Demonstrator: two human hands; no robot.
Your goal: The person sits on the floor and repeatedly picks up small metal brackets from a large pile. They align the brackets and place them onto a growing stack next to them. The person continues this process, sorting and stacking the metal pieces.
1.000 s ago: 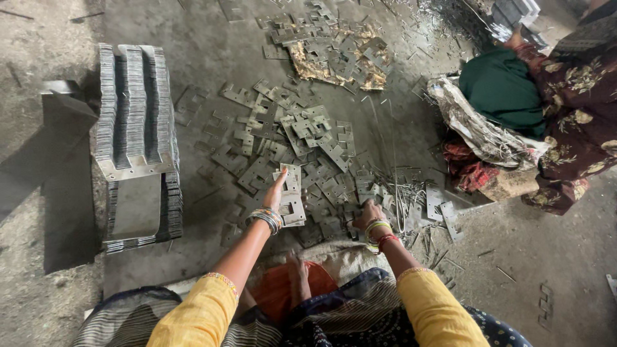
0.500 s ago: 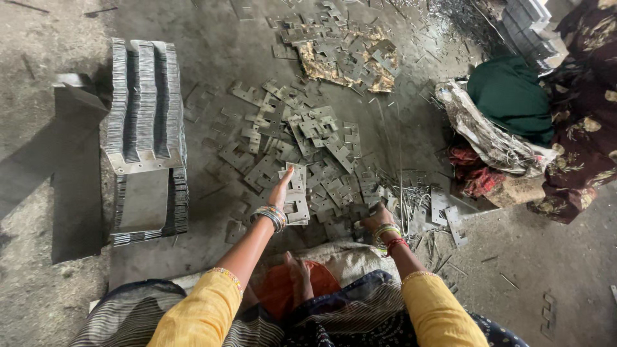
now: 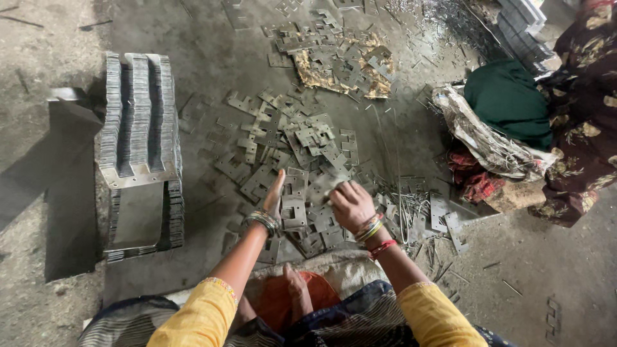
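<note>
Left hand: the left hand (image 3: pixel 275 196) stands edge-on with fingers straight and together, pressed flat against the side of a small stack of plates (image 3: pixel 294 204) on the floor; steadying, not gripping.
Right hand: the right hand (image 3: pixel 350 204) is curled knuckles-up on a loose plate (image 3: pixel 324 186) just right of that stack; fingers look closed on its edge, though the grip underneath is hidden.
Where the work sits: small stack dead centre, right in front of the knees, in the near edge of the scattered plates (image 3: pixel 289 144).
Risk, edges: bare fingers on stamped sheet metal; a slide along a cut edge could nick skin, I'd judge.
Risk, stack: only one palm braces it, so a nudge from the right could skew or topple it.
Risk, foot: a bare foot (image 3: pixel 295 286) lies close below the pile, with thin metal offcuts (image 3: pixel 411 209) just beside.
Around, left: a tall block of stacked plates (image 3: pixel 138 148), well apart.
Around, far: more plates on a torn brown scrap (image 3: pixel 321 74).
Around, right: a green bundle (image 3: pixel 504 99) on a worn sack (image 3: pixel 482 138), and another person in dark floral cloth (image 3: pixel 581 115).
In the way: loose plates crowd the stack all round.
</note>
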